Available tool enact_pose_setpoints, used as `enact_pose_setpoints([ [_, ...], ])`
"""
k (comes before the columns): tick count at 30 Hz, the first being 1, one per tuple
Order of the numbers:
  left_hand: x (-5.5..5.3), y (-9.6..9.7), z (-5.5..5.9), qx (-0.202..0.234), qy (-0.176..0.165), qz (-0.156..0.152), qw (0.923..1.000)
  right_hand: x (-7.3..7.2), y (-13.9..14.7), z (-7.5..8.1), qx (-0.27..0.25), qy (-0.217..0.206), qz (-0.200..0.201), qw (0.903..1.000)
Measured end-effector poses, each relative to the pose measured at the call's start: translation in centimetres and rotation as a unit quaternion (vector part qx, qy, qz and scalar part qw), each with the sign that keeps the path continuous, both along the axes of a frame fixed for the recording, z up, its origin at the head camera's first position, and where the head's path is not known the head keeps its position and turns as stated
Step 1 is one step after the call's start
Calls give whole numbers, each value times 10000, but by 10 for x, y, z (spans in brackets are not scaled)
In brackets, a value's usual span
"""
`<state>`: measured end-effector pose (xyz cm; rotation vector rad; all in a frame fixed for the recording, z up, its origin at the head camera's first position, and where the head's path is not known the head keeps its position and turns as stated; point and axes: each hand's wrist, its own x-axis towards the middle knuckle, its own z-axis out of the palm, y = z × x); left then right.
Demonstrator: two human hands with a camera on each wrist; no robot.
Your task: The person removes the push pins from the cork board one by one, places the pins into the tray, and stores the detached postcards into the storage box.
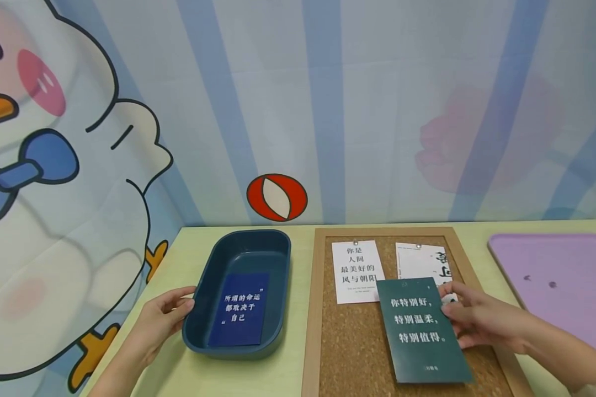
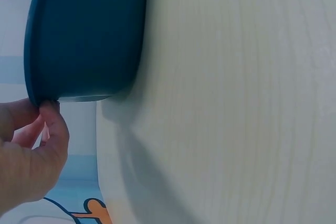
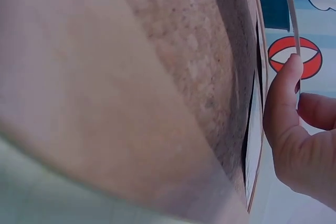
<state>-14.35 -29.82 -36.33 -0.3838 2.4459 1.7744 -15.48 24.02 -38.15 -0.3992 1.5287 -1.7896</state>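
My left hand [image 1: 159, 322] pinches the left rim of a dark blue plastic basin [image 1: 252, 252]; in the left wrist view its thumb and fingertips meet at the basin's edge. Inside the basin lies a navy card [image 1: 238, 332] with white writing. Over the corkboard [image 1: 350, 353], my right hand [image 1: 484, 318] grips a dark green card [image 1: 427, 361] by its right edge, the writing facing up. This card appears nearly edge-on in the right wrist view. It overlaps two white cards pinned to the board, the left one [image 1: 352, 292] and the right one [image 1: 412, 256].
On the right of the pale table [image 1: 298, 309] lies a lilac tray [image 1: 571, 275] with two small dark items [image 1: 552, 285] on it. A wooden frame [image 1: 312, 331] edges the corkboard. Behind the table hangs a striped cartoon backdrop [image 1: 278, 110].
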Motion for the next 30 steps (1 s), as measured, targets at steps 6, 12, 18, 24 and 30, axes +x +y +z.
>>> enact_pose_setpoints([
  [6,0,1,0,-14,22,5,10000,-4,-9,3,-38,45,-78,10000],
  [12,0,1,0,-37,38,0,10000,-9,-19,12,7,30,-181,9998],
  [18,1,1,-1,-53,15,12,10000,-12,-27,22,301,185,-378,9987],
  [24,1,0,-2,-20,-6,21,10000,-15,-34,29,606,241,-614,9960],
  [30,1,1,-1,-37,18,14,10000,-18,-41,34,720,209,-701,9947],
])
